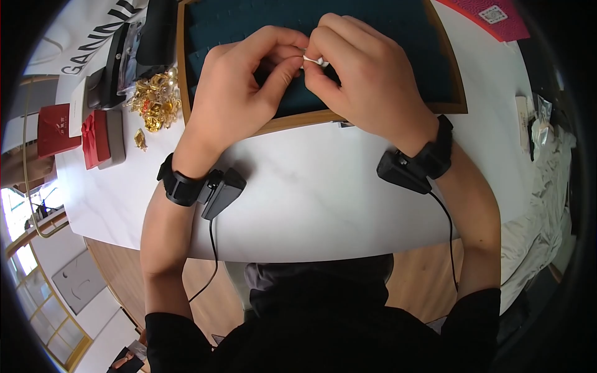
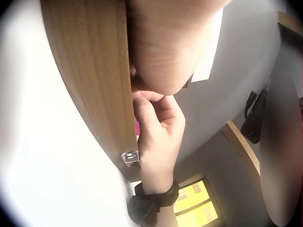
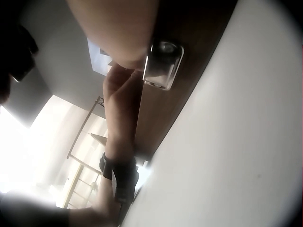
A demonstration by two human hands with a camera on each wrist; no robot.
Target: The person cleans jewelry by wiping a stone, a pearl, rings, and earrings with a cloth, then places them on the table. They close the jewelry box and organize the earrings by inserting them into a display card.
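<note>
Over the dark green lining of a wood-framed tray (image 1: 459, 93), my two hands meet at the fingertips. Thumb and forefinger of my right hand (image 1: 367, 71) pinch a small white, band-like piece (image 1: 317, 61), whose exact kind I cannot tell. My left hand (image 1: 239, 87) holds its left end between thumb and forefinger. Most of the piece is hidden by the fingers. In the left wrist view the right hand (image 2: 161, 132) appears beyond the tray's wooden side (image 2: 94, 71). The right wrist view shows a metal latch (image 3: 163, 65) on that side.
Left of the tray lies a heap of gold-coloured jewelry (image 1: 153, 102), with one loose gold piece (image 1: 140, 139) nearer me. Red boxes (image 1: 94, 140) and a black case (image 1: 112, 68) stand farther left. A pink packet (image 1: 497, 17) lies at the back right of the white table (image 1: 298, 199).
</note>
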